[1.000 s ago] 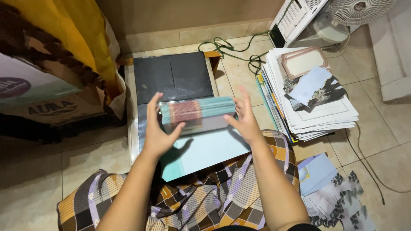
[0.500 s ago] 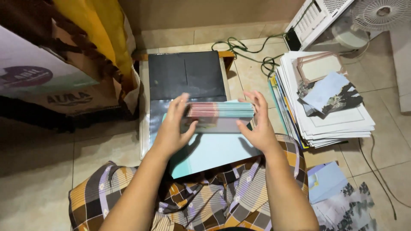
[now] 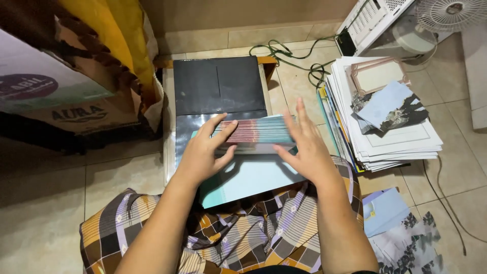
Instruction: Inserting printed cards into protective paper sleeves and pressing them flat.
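**Right hand lifted off the card stack; left hand alone steadies it**

Since the earlier frame, the right hand (image 3: 307, 147) has come off the end of the stack of cards (image 3: 258, 134) and now hovers open, fingers spread and flat, holding nothing, just beside the stack's right end at frame centre. Before, both hands pressed the stack from its two ends.

Left to right: a cardboard box (image 3: 45, 91) fills the upper left of the frame. The left hand (image 3: 203, 152) is partly curled, fingertips and thumb against the left end of the stack, bracing rather than fully clasping it. The stack stands on edge on a pale teal sheet (image 3: 248, 177) laid over a low bench (image 3: 170, 127), with a dark folder (image 3: 218, 83) behind it. A pile of papers (image 3: 385, 137) lies on the tiled floor at right, under a fan (image 3: 451, 12) at upper right.

Risk, as judged: with only one end supported, the cards may fan out or topple to the right, sliding over the smooth sheet. The stack's upper edges already look slightly uneven, so a one-sided push could scatter them toward the checked cloth (image 3: 243, 238) at the bottom of the frame.
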